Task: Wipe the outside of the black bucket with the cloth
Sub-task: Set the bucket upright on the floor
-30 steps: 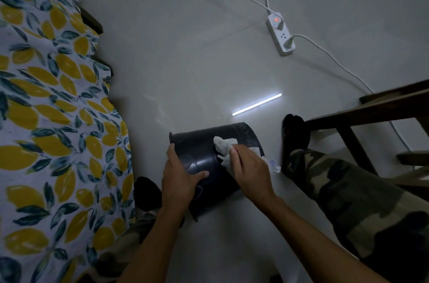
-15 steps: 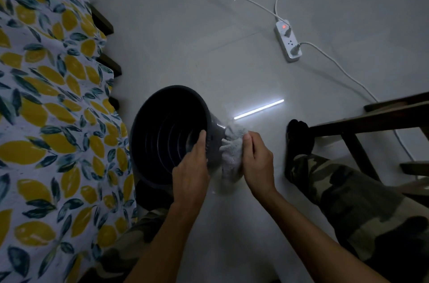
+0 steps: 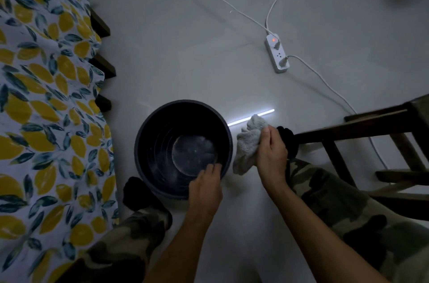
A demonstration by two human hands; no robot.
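While bucket upright, hands flank it

- Dim throughout, with a cool grey-blue cast; grain in the darker patches
- One hard bright streak of glare on the floor, the reflection of a tube light; source itself out of frame
- Small orange glow on the power strip
- Bucket interior nearly black, only faint sheen on its base
- Soft shadows under the wooden chair
- Wide-angle bending at the edges; corners soft and darkened
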